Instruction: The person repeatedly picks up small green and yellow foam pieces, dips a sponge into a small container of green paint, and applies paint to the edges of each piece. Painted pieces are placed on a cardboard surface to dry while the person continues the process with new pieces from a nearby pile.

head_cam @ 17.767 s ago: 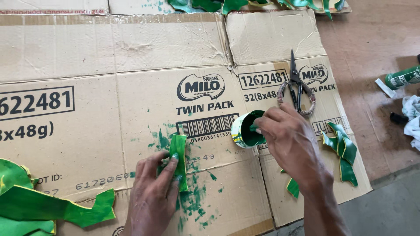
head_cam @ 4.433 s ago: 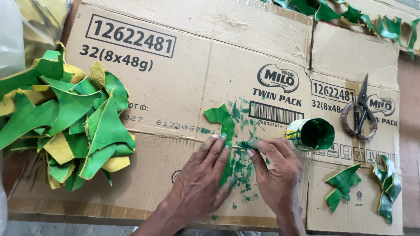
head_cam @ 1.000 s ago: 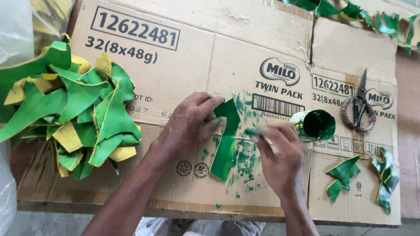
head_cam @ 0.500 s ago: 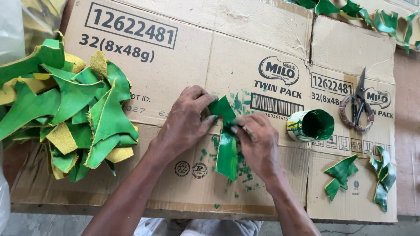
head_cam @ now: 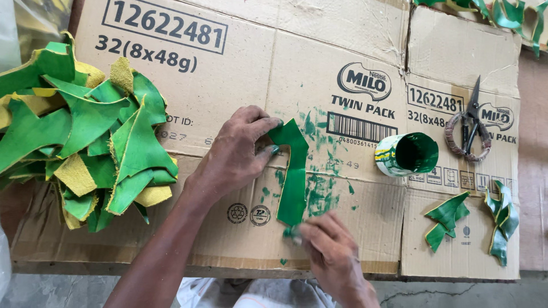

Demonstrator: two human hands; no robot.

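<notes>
A bent green leather strip (head_cam: 294, 177) lies on the flattened cardboard (head_cam: 240, 74), among green paint smears. My left hand (head_cam: 237, 154) presses its fingertips on the strip's upper end and pins it down. My right hand (head_cam: 328, 251) is at the strip's lower end, fingers pinched on something small and green that I cannot make out. A small can (head_cam: 408, 154) lined with green paint lies on its side to the right of the strip.
A heap of green and yellow leather offcuts (head_cam: 74, 137) fills the left side. Scissors with wrapped handles (head_cam: 471, 128) lie at the right. More green pieces (head_cam: 448, 219) rest at the lower right, others (head_cam: 502, 11) along the top edge.
My right hand has slid down from the strip's upper part to its lower end. My left hand stays on the top end.
</notes>
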